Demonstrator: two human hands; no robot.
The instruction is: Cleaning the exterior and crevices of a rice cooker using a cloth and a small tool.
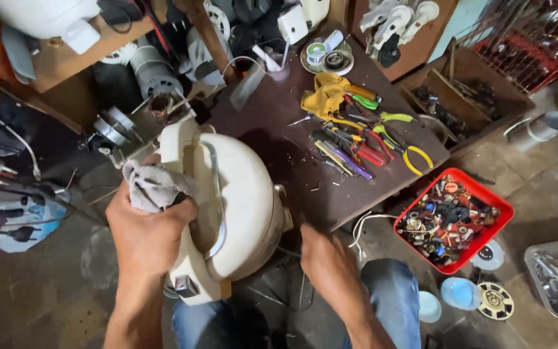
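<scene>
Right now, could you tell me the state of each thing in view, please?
Cooker: lid shut, lying on its side.
Rag: crumpled in left hand, pressed on cooker.
Right hand: holds nothing, beside cooker.
Red bin: open, full of small parts.
Pliers: piled on table.

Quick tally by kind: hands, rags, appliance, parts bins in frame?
Hands: 2, left hand and right hand
Rags: 2, grey rag and yellow rag
Cream appliance: 1
Parts bins: 2, red bin and grey bin
Total: 7
</scene>
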